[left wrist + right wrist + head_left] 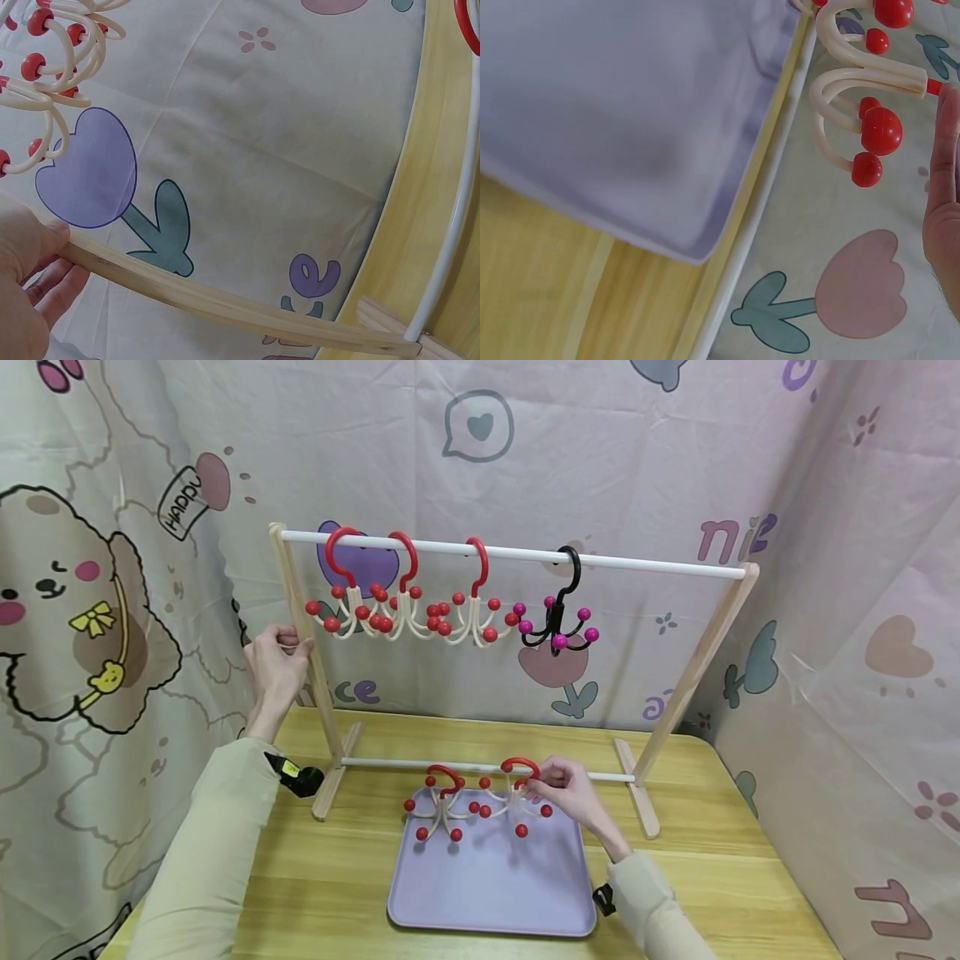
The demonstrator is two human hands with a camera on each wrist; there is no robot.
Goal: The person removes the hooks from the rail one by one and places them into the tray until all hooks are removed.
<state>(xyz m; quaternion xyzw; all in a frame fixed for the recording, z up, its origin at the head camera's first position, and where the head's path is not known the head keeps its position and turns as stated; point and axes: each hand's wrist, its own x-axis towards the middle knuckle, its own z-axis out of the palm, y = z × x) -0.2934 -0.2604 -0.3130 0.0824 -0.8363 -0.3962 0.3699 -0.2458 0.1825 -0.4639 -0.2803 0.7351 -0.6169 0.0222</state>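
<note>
one tray (495,893) is nearest to us on the table (322,877). above its far part we see the held hanger (900,78), directly left of the right hand (573,789), whose fingers pinch it low on the red hook, the wrist coming from the right; its neck stands about upright. a second hanger (442,810) is just left. farther, the left hand (276,664) grips the wooden post (321,702); the white rail (510,554) with four hangers lies higher.
</note>
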